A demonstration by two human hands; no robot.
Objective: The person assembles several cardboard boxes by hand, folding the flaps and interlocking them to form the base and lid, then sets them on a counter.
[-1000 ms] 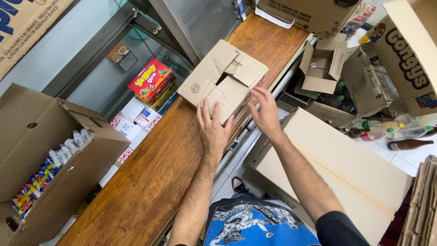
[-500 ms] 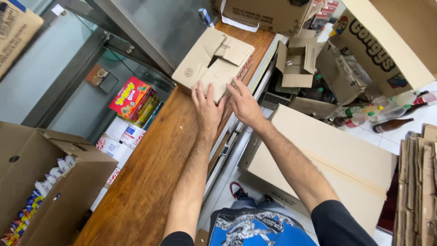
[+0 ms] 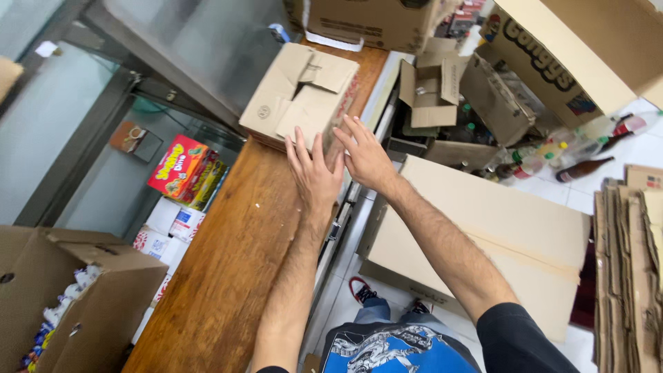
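Both hands have slid forward along the worktop since the earlier frame, and the cardboard box [image 3: 300, 93] now sits farther up the wooden worktop [image 3: 228, 276].

I see my left hand [image 3: 314, 173] flat with fingers spread, fingertips at the box's near edge, gripping nothing; my right hand [image 3: 366, 155] is likewise spread wide, just beside the box's near right corner, holding nothing. The box lies with loose flaps on top, near the far end of the worktop, a larger carton [image 3: 366, 21] just behind it. To do this well, I judge I should keep both palms low and level against the near wall, press evenly so the box does not twist toward the worktop's right edge, and stop short of the carton.
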